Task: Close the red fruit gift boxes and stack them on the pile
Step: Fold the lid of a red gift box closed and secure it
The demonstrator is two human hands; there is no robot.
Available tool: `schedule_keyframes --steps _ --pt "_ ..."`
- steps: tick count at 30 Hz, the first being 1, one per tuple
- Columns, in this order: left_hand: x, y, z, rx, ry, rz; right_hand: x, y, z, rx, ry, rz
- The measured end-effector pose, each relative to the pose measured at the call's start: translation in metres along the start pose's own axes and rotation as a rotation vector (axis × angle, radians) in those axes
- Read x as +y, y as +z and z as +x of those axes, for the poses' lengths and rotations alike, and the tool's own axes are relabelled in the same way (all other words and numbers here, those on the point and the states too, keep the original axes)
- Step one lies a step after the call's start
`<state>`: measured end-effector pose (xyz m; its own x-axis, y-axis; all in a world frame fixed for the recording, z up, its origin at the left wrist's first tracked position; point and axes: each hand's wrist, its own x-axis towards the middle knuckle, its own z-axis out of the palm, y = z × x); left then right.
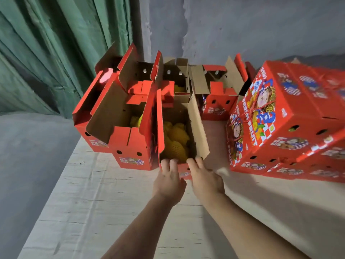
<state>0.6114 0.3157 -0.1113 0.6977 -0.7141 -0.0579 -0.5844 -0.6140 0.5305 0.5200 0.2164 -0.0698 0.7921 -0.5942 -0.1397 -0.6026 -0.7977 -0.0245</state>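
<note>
Two bare forearms reach forward; the left hand (169,176) and right hand (204,177) hook their fingers, side by side, over the near rim of an open red box (183,170). Yellow netted fruit (176,142) fills it. It stands on pale sheeting (104,199) among other open boxes (130,144), left of the pile of closed boxes (283,116).

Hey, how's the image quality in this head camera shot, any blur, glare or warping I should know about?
Head view: wide-angle warping bends the green curtain and tilts the closed stack, which is motion-smeared toward the right edge; dim, soft light, with a pink glare spot on a far-left flap; both hands and the open box stay fairly sharp.
</note>
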Motion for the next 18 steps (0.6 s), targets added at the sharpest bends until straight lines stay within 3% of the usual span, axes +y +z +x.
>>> schedule_keyframes --steps 8,14,18 --pt "0.086 0.075 -0.095 -0.107 0.085 -0.162 0.111 0.021 -0.095 0.031 0.022 0.183" --pt "0.211 0.150 -0.150 -0.289 0.080 -0.129 0.251 0.026 -0.159 -0.003 -0.009 0.204" --pt "0.318 0.190 -0.178 -0.516 0.041 -0.176 0.370 0.016 -0.188 -0.089 -0.131 0.201"
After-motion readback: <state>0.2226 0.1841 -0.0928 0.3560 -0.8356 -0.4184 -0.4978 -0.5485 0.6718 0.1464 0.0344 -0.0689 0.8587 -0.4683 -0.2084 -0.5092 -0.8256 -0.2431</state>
